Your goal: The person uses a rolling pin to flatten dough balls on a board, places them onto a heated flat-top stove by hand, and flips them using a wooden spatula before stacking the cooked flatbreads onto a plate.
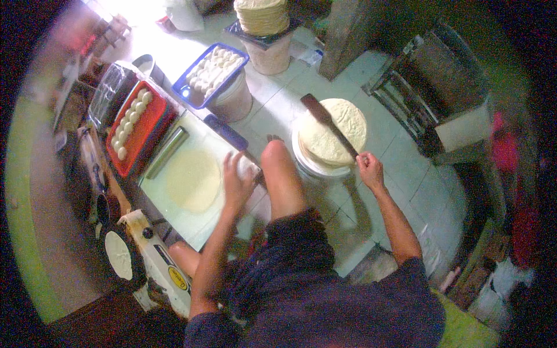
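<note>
My right hand [370, 170] grips the handle of a dark, flat spatula [318, 110]. The spatula's blade lies over the top of a stack of pale round flatbreads [348, 119], which sits on a round white base on the floor. By the right edge of a pale work board [168, 217], my left hand [238, 178] has its fingers apart and holds nothing. A thin round of rolled dough [194, 181] lies flat on the board beside that hand. A metallic rolling pin [167, 152] rests at the board's far left.
Dough balls [131, 120] line a red tray [144, 139] beyond the board. A blue tray [246, 60] of dough pieces tops a bucket [235, 104]. Another flatbread stack [261, 17] stands far back. At left, a frying pan [136, 272] holding a flatbread adjoins a stove [158, 255].
</note>
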`<state>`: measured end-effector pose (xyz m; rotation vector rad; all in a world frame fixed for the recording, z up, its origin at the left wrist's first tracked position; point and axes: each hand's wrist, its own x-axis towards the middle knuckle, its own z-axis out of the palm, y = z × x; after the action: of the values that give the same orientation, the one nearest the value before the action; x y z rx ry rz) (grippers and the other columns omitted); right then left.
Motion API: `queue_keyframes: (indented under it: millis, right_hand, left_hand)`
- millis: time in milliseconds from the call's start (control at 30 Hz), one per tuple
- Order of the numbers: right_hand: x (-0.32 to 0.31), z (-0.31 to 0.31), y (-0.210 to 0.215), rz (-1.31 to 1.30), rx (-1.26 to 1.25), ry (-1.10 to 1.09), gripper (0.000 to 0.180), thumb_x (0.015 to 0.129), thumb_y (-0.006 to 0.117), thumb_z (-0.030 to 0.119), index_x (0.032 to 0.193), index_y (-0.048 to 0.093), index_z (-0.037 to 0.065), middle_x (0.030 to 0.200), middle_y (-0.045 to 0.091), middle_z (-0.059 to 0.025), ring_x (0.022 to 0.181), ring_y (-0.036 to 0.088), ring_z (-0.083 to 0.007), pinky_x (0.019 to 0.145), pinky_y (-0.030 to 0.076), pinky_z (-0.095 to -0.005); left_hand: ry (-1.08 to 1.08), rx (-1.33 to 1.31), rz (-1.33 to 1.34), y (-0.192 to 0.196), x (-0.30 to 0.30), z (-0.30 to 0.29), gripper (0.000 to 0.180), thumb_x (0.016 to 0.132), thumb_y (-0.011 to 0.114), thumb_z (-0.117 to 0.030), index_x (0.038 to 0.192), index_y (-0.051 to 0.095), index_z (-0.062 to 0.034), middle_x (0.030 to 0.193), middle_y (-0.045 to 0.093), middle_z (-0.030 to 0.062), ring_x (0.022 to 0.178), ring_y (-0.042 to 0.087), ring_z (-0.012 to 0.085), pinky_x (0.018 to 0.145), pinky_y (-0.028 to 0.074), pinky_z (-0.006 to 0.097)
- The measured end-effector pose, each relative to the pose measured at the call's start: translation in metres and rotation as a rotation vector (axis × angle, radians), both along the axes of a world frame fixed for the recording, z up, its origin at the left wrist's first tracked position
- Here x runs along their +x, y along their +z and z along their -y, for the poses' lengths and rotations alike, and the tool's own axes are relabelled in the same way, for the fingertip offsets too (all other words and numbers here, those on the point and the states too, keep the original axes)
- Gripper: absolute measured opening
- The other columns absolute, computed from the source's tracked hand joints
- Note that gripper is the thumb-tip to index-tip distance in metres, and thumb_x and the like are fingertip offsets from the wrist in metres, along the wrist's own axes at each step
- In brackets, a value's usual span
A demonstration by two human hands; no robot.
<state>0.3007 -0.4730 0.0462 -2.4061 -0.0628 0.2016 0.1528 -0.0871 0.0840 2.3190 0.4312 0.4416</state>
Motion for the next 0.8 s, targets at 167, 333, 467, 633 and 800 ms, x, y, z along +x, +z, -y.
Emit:
queue_keyframes:
  millis: [167,333,467,633,800]
  right_hand:
    - [-0.009,-0.013,-0.011,0.553,-0.131,0.140,0.024,0.089,0.062,0.015,0.111,0.065,0.005,0.121,0.060,-0.0191,0.117,0.054,-0.0357,0.100,0.041,-0.0451]
    - [-0.052,-0.102,0.021,0.426,0.113,0.449,0.023,0.086,0.062,0.008,0.108,0.066,0.006,0.120,0.060,-0.0173,0.116,0.056,-0.0354,0.100,0.045,-0.0444]
    - [-0.053,-0.197,0.058,0.280,0.264,0.591,0.023,0.084,0.062,0.006,0.106,0.067,0.005,0.104,0.067,-0.0146,0.099,0.065,-0.0326,0.090,0.051,-0.0426]
    - [-0.043,-0.382,0.047,0.094,0.315,0.998,0.019,0.088,0.062,0.017,0.099,0.071,0.004,0.096,0.069,-0.0184,0.092,0.066,-0.0344,0.083,0.050,-0.0409]
    - [-0.025,-0.529,-0.004,0.332,0.180,1.167,0.016,0.085,0.060,0.016,0.083,0.067,0.002,0.087,0.065,-0.0202,0.089,0.061,-0.0403,0.082,0.050,-0.0479]
  left_hand:
    - [-0.124,0.277,-0.232,-0.047,-0.134,-0.085,0.047,0.079,0.069,-0.012,0.123,0.055,-0.0049,0.145,0.038,0.0282,0.133,0.039,0.0439,0.108,0.035,0.051]
    - [0.035,0.285,-0.236,-0.071,-0.184,-0.128,0.031,0.084,0.063,-0.011,0.113,0.056,-0.0028,0.120,0.057,0.0242,0.113,0.053,0.0438,0.097,0.040,0.052]
    - [0.109,0.288,-0.355,0.014,-0.116,-0.189,0.022,0.087,0.061,-0.014,0.105,0.057,-0.0020,0.087,0.063,0.0194,0.087,0.061,0.0425,0.090,0.041,0.055]
    - [0.264,0.705,-0.119,0.101,-0.060,-0.323,0.031,0.089,0.058,-0.019,0.117,0.057,-0.0054,0.102,0.068,0.0149,0.100,0.064,0.0328,0.102,0.035,0.061]
    - [0.461,0.946,0.273,0.185,-0.034,-0.329,0.027,0.088,0.060,-0.014,0.114,0.056,-0.0051,0.111,0.062,0.0193,0.106,0.062,0.0370,0.102,0.038,0.056]
